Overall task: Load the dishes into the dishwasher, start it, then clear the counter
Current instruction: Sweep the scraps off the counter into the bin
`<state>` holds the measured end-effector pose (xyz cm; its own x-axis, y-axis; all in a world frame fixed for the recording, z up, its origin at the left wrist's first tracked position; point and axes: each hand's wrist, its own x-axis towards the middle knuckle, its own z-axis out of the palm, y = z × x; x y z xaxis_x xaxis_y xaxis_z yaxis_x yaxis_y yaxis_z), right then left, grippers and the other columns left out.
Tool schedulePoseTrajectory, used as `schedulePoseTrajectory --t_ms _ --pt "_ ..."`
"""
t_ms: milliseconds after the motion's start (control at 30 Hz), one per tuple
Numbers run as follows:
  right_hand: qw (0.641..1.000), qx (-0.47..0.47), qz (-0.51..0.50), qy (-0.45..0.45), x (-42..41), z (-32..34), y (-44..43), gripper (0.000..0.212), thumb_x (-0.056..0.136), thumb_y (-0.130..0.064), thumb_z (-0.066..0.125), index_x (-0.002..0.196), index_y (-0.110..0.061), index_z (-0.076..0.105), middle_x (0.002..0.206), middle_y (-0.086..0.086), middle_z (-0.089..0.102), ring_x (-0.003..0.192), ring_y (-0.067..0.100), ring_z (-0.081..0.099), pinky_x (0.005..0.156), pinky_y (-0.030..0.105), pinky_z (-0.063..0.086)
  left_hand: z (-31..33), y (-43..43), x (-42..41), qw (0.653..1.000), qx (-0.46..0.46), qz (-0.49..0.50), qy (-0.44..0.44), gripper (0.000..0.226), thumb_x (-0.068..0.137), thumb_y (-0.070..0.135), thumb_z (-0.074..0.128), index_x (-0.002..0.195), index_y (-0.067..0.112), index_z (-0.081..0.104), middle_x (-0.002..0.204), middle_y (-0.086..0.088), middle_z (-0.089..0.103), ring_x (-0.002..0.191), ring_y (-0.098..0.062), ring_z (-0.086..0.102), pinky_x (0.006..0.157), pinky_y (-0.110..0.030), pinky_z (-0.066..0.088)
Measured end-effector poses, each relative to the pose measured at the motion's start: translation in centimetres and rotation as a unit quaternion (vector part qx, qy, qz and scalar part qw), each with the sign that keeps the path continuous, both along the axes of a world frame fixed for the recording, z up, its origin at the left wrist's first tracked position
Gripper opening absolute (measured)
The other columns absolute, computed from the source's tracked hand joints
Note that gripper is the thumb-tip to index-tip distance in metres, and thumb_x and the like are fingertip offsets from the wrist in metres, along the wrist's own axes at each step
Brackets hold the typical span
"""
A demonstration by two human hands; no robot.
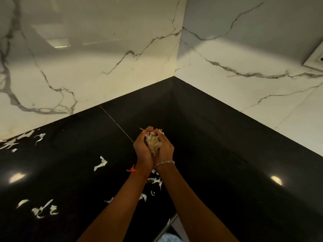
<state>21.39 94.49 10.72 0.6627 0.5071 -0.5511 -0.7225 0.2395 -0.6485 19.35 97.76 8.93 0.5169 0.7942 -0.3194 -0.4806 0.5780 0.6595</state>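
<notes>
Just below the centre of the frame, the left hand (pixel 142 151) and right hand (pixel 167 149) are pressed side by side into a cup, fingers curled inward and closed around a heap of pale peelings (pixel 153 142) held between the palms. The hands hang above the black counter (pixel 218 154), near its inner corner, where two white marble walls (pixel 87 67) meet. A red thread (pixel 134 170) circles the left wrist and a silver bracelet (pixel 165 162) the right. More loose scraps lie on the counter: one piece (pixel 101 163) left of the hands, a cluster (pixel 43 209) at lower left, some (pixel 155 180) under the wrists, and a scatter (pixel 10 142) at the left edge against the wall. A wall socket (pixel 316 62) shows at the right edge
</notes>
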Motion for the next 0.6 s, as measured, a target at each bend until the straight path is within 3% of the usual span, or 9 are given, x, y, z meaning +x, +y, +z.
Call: schedulePoseTrajectory --t_ms 133,333,467,600 --pt "1.0 0.017 0.003 -0.023 -1.7 0.6 -4.1 0.018 0.087 -0.02 0.06 0.096 -0.007 0.068 0.096 0.012 0.069 0.083 0.019 0.067 0.066 0.029 0.054 0.7 -4.0 -1.8 0.999 0.041 -0.002 0.002 0.027 0.095 0.023 0.04 0.094 0.013 0.065 0.086 -0.003 0.07 0.084 -0.016 0.065 0.075 -0.028 0.052" --pt "0.998 0.045 0.023 -0.027 -5.8 0.6 -12.8 0.012 0.089 -0.017 0.056 0.089 -0.013 0.068 0.087 0.006 0.069 0.079 0.015 0.066 0.064 0.026 0.053 -0.5 -12.4 -5.9 0.998 0.056 -0.002 0.0 0.034 0.094 0.025 0.042 0.116 0.005 0.059 0.094 -0.007 0.065 0.088 -0.017 0.062 0.078 -0.029 0.051" --pt "0.997 0.044 0.024 -0.061 -8.1 -1.2 -17.6 0.013 0.09 -0.019 0.054 0.092 -0.016 0.067 0.087 0.001 0.069 0.077 0.011 0.067 0.062 0.022 0.053 -1.4 -17.1 -8.2 0.998 0.06 0.006 0.012 0.029 0.093 0.024 0.042 0.107 0.01 0.062 0.1 -0.008 0.063 0.096 -0.021 0.059 0.084 -0.032 0.049" --pt "0.999 0.038 0.01 -0.035 -9.5 -4.0 -21.2 0.015 0.092 -0.017 0.051 0.091 -0.017 0.066 0.089 0.0 0.069 0.078 0.01 0.067 0.063 0.023 0.053 -3.4 -21.1 -10.2 0.998 0.037 -0.007 0.045 0.03 0.094 0.023 0.039 0.109 0.012 0.062 0.1 -0.006 0.065 0.094 -0.019 0.062 0.08 -0.029 0.053"
